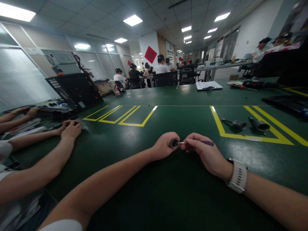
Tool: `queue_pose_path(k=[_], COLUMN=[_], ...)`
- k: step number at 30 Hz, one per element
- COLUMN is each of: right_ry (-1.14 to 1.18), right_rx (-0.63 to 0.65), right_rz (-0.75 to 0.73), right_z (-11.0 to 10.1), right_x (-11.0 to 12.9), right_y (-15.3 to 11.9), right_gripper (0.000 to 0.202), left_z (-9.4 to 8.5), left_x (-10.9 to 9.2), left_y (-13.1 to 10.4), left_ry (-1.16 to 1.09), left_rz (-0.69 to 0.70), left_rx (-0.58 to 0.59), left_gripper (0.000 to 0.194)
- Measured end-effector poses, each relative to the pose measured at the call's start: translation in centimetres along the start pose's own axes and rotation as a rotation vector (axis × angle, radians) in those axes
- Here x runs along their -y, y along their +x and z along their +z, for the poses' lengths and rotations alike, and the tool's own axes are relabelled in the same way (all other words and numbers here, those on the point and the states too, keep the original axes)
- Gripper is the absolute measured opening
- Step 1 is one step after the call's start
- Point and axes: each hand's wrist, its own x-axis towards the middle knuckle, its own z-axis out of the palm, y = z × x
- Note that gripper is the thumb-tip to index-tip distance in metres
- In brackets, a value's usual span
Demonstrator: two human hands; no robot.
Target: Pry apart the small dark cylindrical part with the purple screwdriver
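My left hand (165, 146) is closed around a hole saw (174, 143), a small round metal cup with its dark open end facing me. In my right hand (201, 150) is a slim screwdriver (207, 143) with a dark purple handle, pinched between thumb and fingers. Its thin metal shaft points left and meets the rim of the cup; whether the tip touches something inside cannot be made out. Two more metal hole saws, one with a shank (237, 124) and one showing its open mouth (261, 125), lie on the table to the right inside yellow tape.
The green table (134, 179) carries yellow tape outlines (132, 124). A co-worker's hands (71, 128) rest on its left side, near a black panel (77, 89). Farther back lie a clipboard with paper (209, 85) and a red-and-black tool (237, 85). Several people sit beyond.
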Motion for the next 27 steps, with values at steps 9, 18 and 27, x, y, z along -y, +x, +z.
queue_pose_path(k=[9,18,27], right_ry=[0.120,0.142,0.103], right_rx=[0.001,-0.025,-0.049], right_rz=[0.066,0.063,0.038], right_z=[-0.56,-0.44,-0.53], right_x=[-0.02,-0.10,-0.12], right_y=[0.33,0.29,0.33], right_gripper=[0.013,0.014,0.015], left_z=[0.01,0.10,0.07], left_x=[-0.05,-0.06,0.12], left_y=[0.09,-0.06,0.00], left_ry=[0.005,0.001,0.052], left_rz=[-0.012,-0.042,-0.059], left_rx=[0.018,0.015,0.064], left_gripper=[0.013,0.014,0.012])
